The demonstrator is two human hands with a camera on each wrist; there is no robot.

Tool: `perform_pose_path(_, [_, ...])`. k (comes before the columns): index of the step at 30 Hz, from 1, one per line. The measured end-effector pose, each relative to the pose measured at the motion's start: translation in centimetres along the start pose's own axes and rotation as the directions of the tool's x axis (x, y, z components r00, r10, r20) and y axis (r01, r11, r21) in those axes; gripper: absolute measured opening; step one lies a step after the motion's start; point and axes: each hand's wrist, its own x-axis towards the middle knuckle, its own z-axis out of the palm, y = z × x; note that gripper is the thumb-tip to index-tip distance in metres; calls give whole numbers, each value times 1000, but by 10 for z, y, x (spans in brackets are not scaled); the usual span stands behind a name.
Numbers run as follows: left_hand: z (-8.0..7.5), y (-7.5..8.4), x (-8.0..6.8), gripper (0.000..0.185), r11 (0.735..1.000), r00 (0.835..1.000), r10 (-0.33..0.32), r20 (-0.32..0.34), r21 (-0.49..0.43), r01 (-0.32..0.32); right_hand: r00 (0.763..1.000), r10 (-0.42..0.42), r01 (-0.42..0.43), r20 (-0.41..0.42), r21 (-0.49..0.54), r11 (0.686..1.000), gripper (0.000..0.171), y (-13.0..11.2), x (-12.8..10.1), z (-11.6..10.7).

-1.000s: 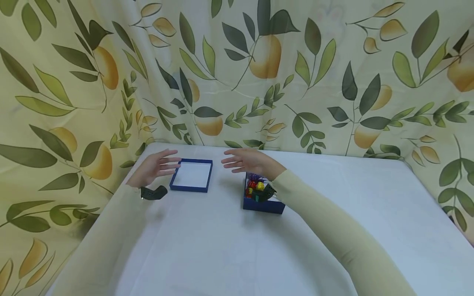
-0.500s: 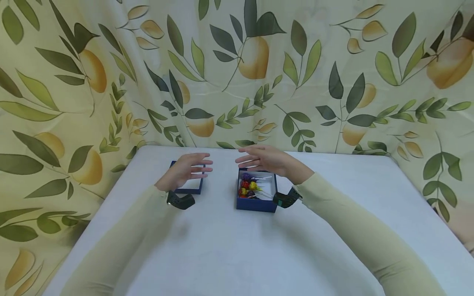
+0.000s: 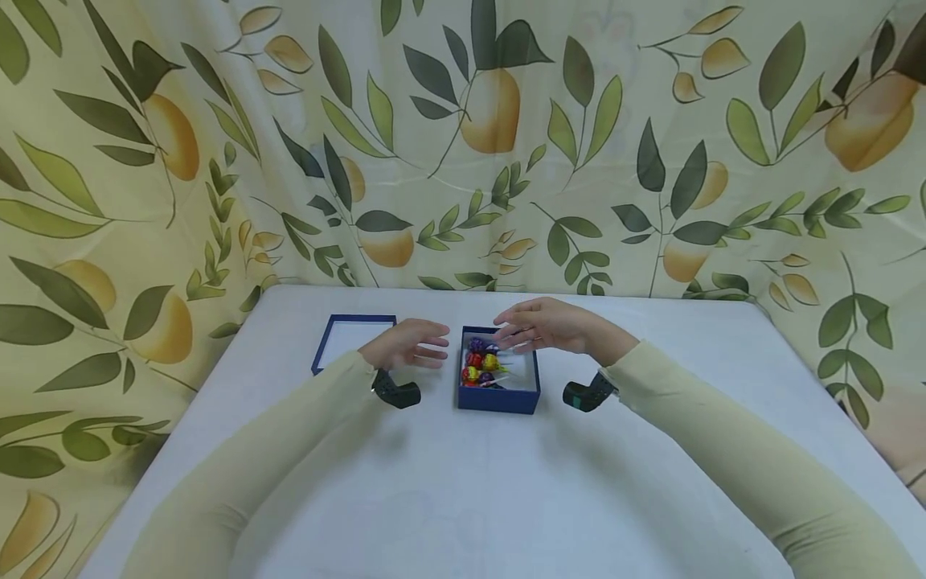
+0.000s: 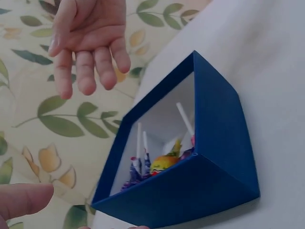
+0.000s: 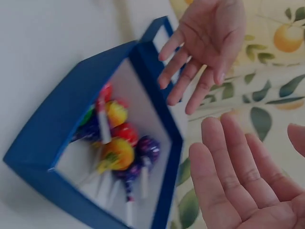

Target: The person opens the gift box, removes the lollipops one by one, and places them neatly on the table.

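A blue box [image 3: 499, 400] with a white inside stands on the white table, open at the top. Several wrapped lollipops [image 5: 119, 152] in purple, red and yellow lie in it, their white sticks toward the right in the head view. My left hand [image 3: 407, 344] hovers just left of the box, fingers extended and holding nothing. On the other side, my right hand [image 3: 553, 326] is held over the box's back right corner, its fingers loosely bent and nothing in them. Both palms face each other across the box in the wrist views.
A shallow blue-rimmed lid [image 3: 362, 318] with a white inside lies on the table to the left of the box, partly covered by my left hand and sleeve. Behind the white table [image 3: 477, 498] hangs a curtain [image 3: 434, 185] patterned with fruit and leaves.
My left hand has moved right, from beside the lid to the left side of the box. My right hand has shifted right, so the lollipops show more fully. The box and lid stay put.
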Motion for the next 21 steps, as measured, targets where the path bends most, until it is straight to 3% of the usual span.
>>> perform_pose_path(5, [4,-5,12,50,998,999,-54,2,-29,54,998,47,-47,31,1,999,43,13,6,-1])
perform_pose_path(9, [5,-9,19,47,998,998,-52,36,-29,53,997,71,-71,27,-5,997,44,20,9,-1])
perform_pose_path(14, [9,-14,20,44,998,996,-50,76,-38,53,996,86,-85,37,-17,996,44,27,16,1])
perform_pose_path(21, [17,-20,20,44,995,996,-60,69,-71,65,991,110,-105,72,-69,992,43,32,29,8])
